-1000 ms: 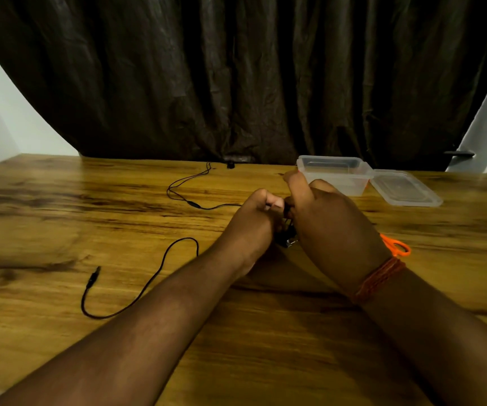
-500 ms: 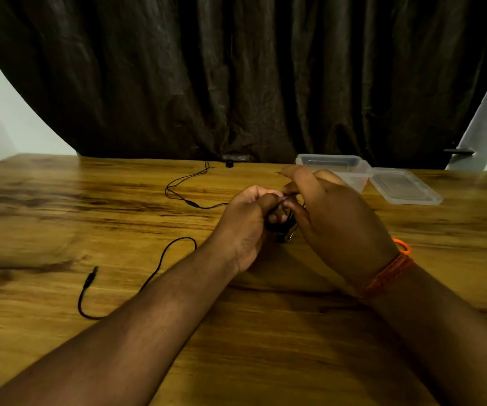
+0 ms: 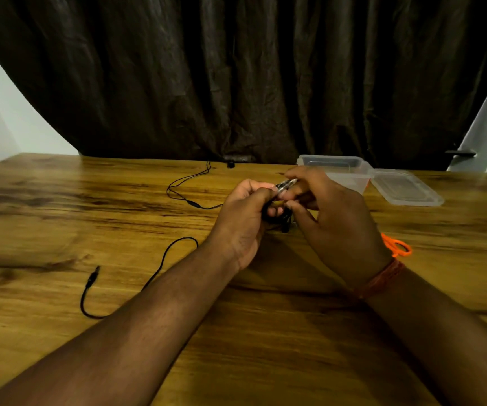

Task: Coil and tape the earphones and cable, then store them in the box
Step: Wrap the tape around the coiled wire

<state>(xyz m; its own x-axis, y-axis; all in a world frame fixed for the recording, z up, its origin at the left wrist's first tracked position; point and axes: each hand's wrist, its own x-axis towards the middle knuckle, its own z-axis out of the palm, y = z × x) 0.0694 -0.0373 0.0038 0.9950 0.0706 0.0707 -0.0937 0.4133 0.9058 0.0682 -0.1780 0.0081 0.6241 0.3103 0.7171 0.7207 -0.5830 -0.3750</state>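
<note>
Above the middle of the wooden table (image 3: 60, 218), my left hand (image 3: 245, 212) and my right hand (image 3: 330, 212) meet around a small black coiled bundle (image 3: 283, 218) of cable. A shiny clear strip (image 3: 287, 183), probably tape, is pinched between the fingertips of both hands. Black earphones (image 3: 189, 197) lie loose on the table to the left, their wires running back to an earbud (image 3: 230, 164) by the curtain. Their jack end (image 3: 92, 278) loops near my left forearm. The clear plastic box (image 3: 333, 164) stands open just behind my right hand.
The box's clear lid (image 3: 406, 190) lies flat to the right of the box. Orange-handled scissors (image 3: 397, 246) peek out behind my right wrist. A dark curtain (image 3: 236, 74) hangs along the table's far edge.
Both hands have lifted slightly and the bundle has turned between them; the shiny strip now shows between the fingertips. The loose earphone wire on the table has hardly moved.
</note>
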